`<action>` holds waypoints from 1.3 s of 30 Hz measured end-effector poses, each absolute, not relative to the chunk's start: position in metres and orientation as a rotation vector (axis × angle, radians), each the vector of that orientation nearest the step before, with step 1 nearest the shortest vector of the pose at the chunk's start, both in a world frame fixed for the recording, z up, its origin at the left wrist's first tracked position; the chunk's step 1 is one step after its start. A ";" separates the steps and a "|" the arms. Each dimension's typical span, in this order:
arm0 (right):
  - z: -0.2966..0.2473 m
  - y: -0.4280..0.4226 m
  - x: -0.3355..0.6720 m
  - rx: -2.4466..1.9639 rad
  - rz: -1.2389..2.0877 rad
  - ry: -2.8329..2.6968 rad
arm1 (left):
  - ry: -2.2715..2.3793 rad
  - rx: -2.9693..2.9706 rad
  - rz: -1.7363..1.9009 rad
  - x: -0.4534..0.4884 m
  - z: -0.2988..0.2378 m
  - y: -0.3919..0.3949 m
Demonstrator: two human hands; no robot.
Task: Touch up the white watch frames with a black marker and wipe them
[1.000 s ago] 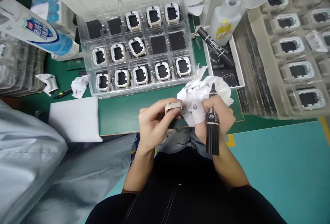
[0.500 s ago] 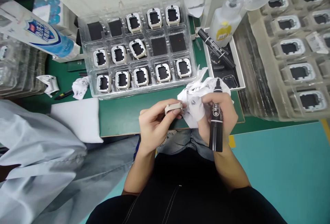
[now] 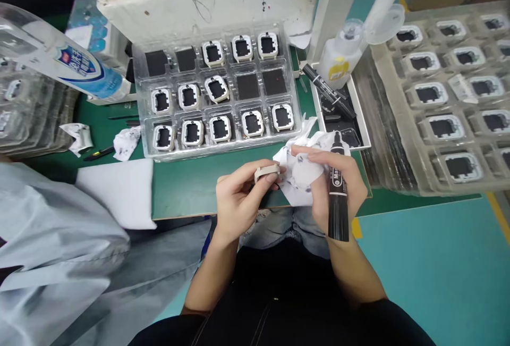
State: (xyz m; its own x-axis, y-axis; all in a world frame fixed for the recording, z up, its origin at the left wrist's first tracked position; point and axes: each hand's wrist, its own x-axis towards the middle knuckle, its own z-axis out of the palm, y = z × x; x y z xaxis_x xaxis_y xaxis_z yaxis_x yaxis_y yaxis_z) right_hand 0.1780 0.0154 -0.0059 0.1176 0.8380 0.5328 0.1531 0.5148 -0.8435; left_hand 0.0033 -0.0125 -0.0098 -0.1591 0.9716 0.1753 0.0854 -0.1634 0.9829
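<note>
Pinched between the thumb and fingers of my left hand (image 3: 237, 200) is a beige watch case (image 3: 266, 171), turned edge-on. My right hand (image 3: 350, 178) grips a black marker pen (image 3: 338, 213) against the palm, its tip pointing away from me. The same hand has a crumpled white wipe (image 3: 297, 178) with dark stains under its fingers, close beside the watch case. Beyond both hands lies a clear plastic tray (image 3: 215, 152) with rows of similar watch cases (image 3: 217, 89); several of its pockets show only black padding.
More trays of cases (image 3: 442, 127) are stacked at the right. A white box (image 3: 364, 128) holds markers, with a squeeze bottle (image 3: 338, 59) by it. At left are a large bottle (image 3: 85, 72), a white foam sheet (image 3: 117, 192) and a person's grey sleeve (image 3: 51, 245).
My right index finger has stretched out leftward over the wipe. The left hand still holds the watch case in much the same place. The whole view has shifted slightly.
</note>
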 end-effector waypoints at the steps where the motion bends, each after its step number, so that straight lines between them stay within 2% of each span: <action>1: -0.006 0.016 0.178 -0.925 0.634 -1.378 | 1.301 1.306 1.424 0.003 -0.010 -0.013; 14: -0.017 0.017 0.179 -0.908 0.723 -1.335 | 1.294 1.358 1.420 0.001 -0.010 -0.009; 25: -0.014 0.013 0.178 -0.993 0.534 -1.467 | 1.281 1.408 1.379 0.000 -0.009 -0.011; 36: -0.015 0.016 0.180 -0.897 0.773 -1.339 | 1.306 1.490 1.325 -0.002 -0.010 -0.012; 39: -0.011 0.018 0.181 -0.885 0.750 -1.333 | 1.288 1.462 1.336 -0.002 -0.010 -0.012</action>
